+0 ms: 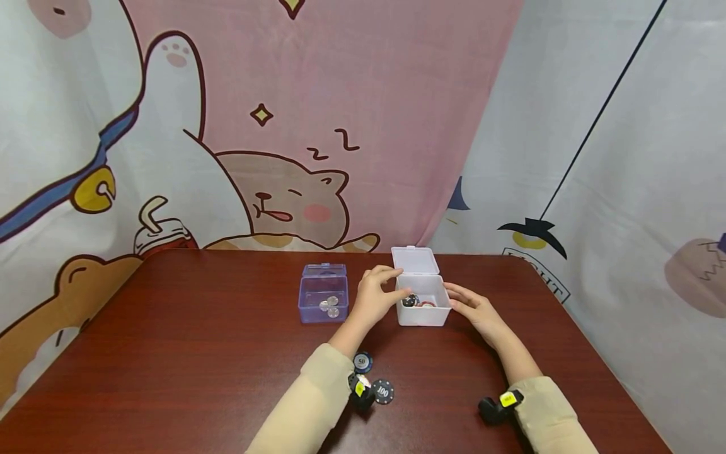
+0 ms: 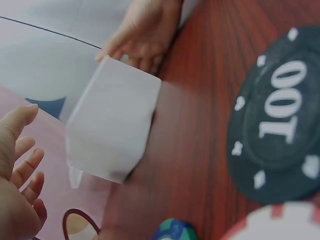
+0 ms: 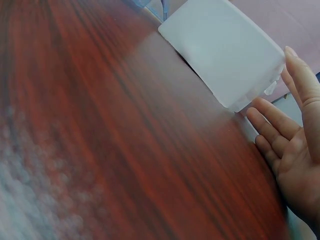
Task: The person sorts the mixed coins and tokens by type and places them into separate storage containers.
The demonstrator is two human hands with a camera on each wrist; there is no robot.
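Observation:
A white lidded plastic box (image 1: 421, 317) stands on the table with its lid (image 1: 415, 260) raised. Inside lie a black poker chip (image 1: 410, 301) and a red-and-white one (image 1: 426, 304). My left hand (image 1: 377, 294) is at the box's left rim, thumb over the opening; the left wrist view shows its fingers (image 2: 31, 165) spread and holding nothing. With relaxed, extended fingers, my right hand (image 1: 479, 315) touches or nearly touches the box's right side. In the right wrist view, its fingers (image 3: 274, 120) are beside the white box (image 3: 220, 50).
Left of the white box stands a translucent blue box (image 1: 309, 314), lid up, with several silver coins (image 1: 333, 311). Near my left wrist lie a blue 50 chip (image 1: 362, 362), a black 100 chip (image 1: 383, 391) and a partly hidden red-and-white chip (image 2: 280, 225). A printed curtain (image 1: 431, 113) hangs behind the table.

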